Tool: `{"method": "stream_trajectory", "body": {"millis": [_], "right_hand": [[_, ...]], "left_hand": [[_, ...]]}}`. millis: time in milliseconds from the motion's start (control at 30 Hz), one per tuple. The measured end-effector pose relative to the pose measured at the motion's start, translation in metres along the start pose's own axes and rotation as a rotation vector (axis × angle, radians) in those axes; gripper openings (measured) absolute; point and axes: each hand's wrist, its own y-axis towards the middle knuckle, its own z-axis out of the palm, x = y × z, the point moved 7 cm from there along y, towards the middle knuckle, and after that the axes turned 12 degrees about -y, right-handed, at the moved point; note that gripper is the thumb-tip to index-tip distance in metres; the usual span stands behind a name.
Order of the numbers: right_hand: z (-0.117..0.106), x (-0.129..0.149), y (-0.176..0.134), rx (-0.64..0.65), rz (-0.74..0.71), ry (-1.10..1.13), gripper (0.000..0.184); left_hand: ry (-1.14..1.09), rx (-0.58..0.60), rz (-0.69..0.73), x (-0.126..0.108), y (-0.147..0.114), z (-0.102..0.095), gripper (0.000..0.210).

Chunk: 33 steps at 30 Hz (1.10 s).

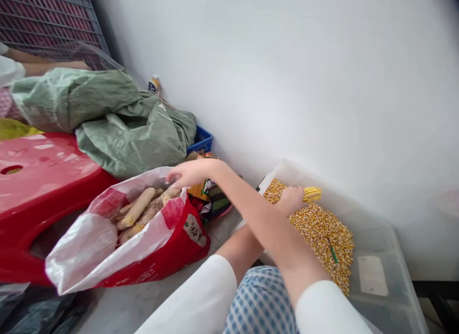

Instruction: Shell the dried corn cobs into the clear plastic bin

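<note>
My forearms cross, the right one over the left. My left hand [292, 200] is closed around a yellow corn cob [311, 194], whose kernel-covered end sticks out past the fingers. It rests over loose corn kernels [322, 233] in a clear plastic bin [390, 248]. My right hand [191, 173] hangs over the near-right rim of a red and white bag [158, 257], fingers loosely curved and a little apart, slightly blurred. Right under those fingers lies a bare cob [171, 194]. Several more stripped cobs [139, 207] fill the bag's mouth.
A thin green tool [333, 250] lies on the kernels. To the left stands a red plastic stool [46, 176]. Behind the bag are a green sack [136, 128] and a blue basket [202, 139]. Another person's arm [53, 66] reaches in at upper left. A white wall [287, 75] bounds the back.
</note>
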Motion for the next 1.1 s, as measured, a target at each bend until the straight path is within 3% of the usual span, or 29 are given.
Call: {"method": "stream_trajectory", "body": {"millis": [100, 167, 267, 333, 433, 533, 600, 700, 800, 867, 967, 1100], "right_hand": [[0.023, 0.001, 0.083, 0.016, 0.018, -0.147, 0.013], [0.051, -0.016, 0.107, -0.040, 0.053, -0.226, 0.014], [0.095, -0.055, 0.103, -0.120, 0.189, -0.449, 0.019], [0.120, -0.065, 0.093, -0.123, 0.153, -0.538, 0.024], [0.135, -0.062, 0.088, -0.160, 0.142, -0.611, 0.025], [0.131, -0.046, 0.090, -0.197, 0.078, -0.668, 0.026], [0.116, -0.035, 0.086, -0.214, 0.039, -0.674, 0.027], [0.066, -0.027, 0.056, -0.352, 0.120, -0.712, 0.027], [0.011, -0.027, 0.006, -0.506, 0.318, -0.682, 0.027], [-0.008, -0.030, -0.024, -0.542, 0.406, -0.596, 0.027], [-0.004, -0.036, -0.049, -0.524, 0.440, -0.427, 0.030], [0.017, -0.043, -0.050, -0.437, 0.415, -0.252, 0.039]], "left_hand": [[0.116, 0.008, 0.110, -0.009, 0.002, 0.011, 0.062], [0.166, 0.037, 0.239, -0.021, 0.001, 0.024, 0.054], [0.188, 0.119, 0.377, -0.037, -0.003, 0.043, 0.035], [0.150, 0.115, 0.395, -0.043, -0.004, 0.046, 0.026], [0.116, 0.035, 0.402, -0.049, -0.006, 0.037, 0.029], [0.169, 0.018, 0.440, -0.052, -0.007, 0.030, 0.045], [0.203, 0.023, 0.467, -0.052, -0.007, 0.027, 0.052], [0.228, 0.019, 0.496, -0.053, -0.006, 0.026, 0.056], [0.259, 0.016, 0.519, -0.054, -0.007, 0.027, 0.057], [0.268, 0.023, 0.516, -0.052, -0.006, 0.028, 0.057], [0.270, 0.026, 0.485, -0.047, -0.004, 0.027, 0.057], [0.268, 0.058, 0.376, -0.035, -0.007, 0.024, 0.056]]}}
